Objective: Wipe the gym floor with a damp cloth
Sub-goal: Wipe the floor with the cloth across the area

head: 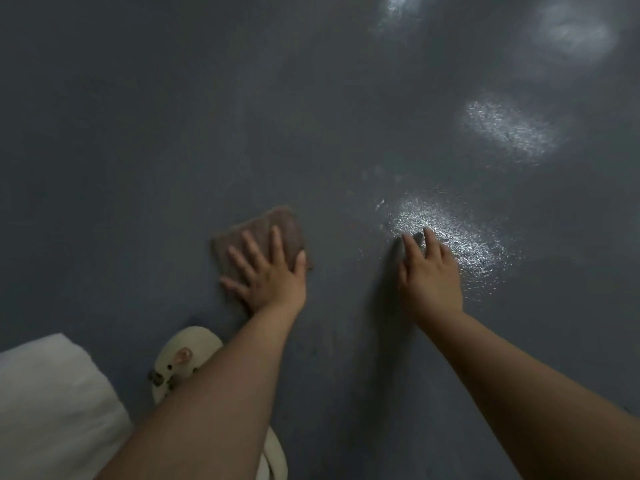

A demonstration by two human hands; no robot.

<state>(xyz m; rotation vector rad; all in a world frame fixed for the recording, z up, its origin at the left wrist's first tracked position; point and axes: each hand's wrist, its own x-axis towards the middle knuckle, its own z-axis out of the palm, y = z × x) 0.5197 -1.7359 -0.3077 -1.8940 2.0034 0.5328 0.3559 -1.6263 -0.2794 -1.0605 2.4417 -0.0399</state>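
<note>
Floor (173, 116): dark grey, matt, with bright glare patches toward upper right; one speckled wet-looking sheen (446, 233) lies just ahead of right hand.

Cloth (263, 237): brownish, folded to a rough rectangle, flat on floor at lower centre, left of the sheen and apart from it.

Left hand (270, 275): laid palm-down on near part of cloth, fingers straight and spread, thumb along cloth's right edge. Not clenched; pressing rather than gripping. Little finger reaching past cloth's near-left edge toward bare floor.

Right hand (429, 271): fingers extended forward, holding nothing, released. Fingertips at near edge of the sheen; contact with floor not determinable, though a shadow falls just to its left.

Sandal (187, 358): pale, with small charms on strap, on floor at lower left, partly hidden behind left forearm.

White fabric (52, 403): bottom left corner, nature unclear.

No brands, labels or legible writing visible on any item.
</note>
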